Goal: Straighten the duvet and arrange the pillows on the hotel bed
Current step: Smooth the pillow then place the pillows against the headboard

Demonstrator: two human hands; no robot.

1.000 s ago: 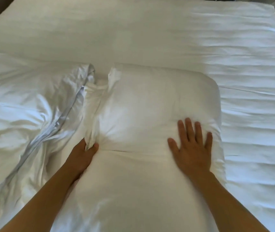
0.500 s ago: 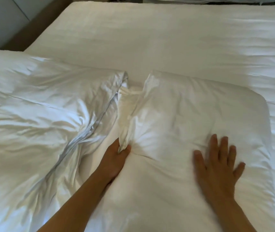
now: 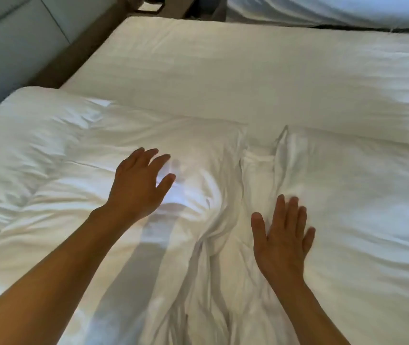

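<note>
Two white pillows lie side by side on the bed. The left pillow (image 3: 56, 155) is crumpled, with deep folds along its right side. The right pillow (image 3: 362, 200) is smoother, its open case end (image 3: 260, 168) bunched between the two. My left hand (image 3: 138, 185) hovers over the left pillow, fingers spread and loosely bent, holding nothing. My right hand (image 3: 281, 235) lies flat with straight fingers on the left edge of the right pillow. Beyond the pillows stretches the smooth white bed surface (image 3: 235, 78).
A grey padded headboard (image 3: 12, 46) and a brown frame edge (image 3: 79, 53) run along the upper left. A second bed with white bedding (image 3: 335, 11) stands at the top right across a narrow gap. A dark object (image 3: 148, 7) sits at the top.
My left hand let go of the right pillow's case end and rose over the left pillow. My right hand slid left to the right pillow's edge. The view swung left.
</note>
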